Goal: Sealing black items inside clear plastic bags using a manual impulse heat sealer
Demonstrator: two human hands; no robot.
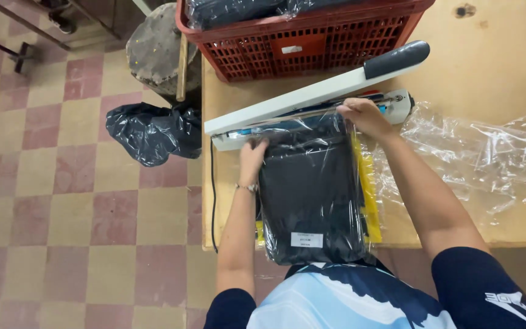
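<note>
Both hands pinch the bagged dark garment (312, 195) at its 12 o'clock mouth, long axis running toward the person. The left hand (252, 159) grips the 10 o'clock corner, the right hand (365, 116) the 1 o'clock corner (under the heat sealer (312, 97) arm)

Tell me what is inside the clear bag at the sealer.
The clear bag holds a folded dark garment with a white label; its underside is hidden.

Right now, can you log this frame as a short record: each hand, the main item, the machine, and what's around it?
left hand: on the near left corner of the bag's mouth
right hand: fingers pinching the bag's mouth at the sealer
bag: clear plastic, dark folded garment inside, white label
sealer: white, arm raised, dark handle
crate: red, holds bagged dark items
loose film: right of the bag
table: wooden
</note>
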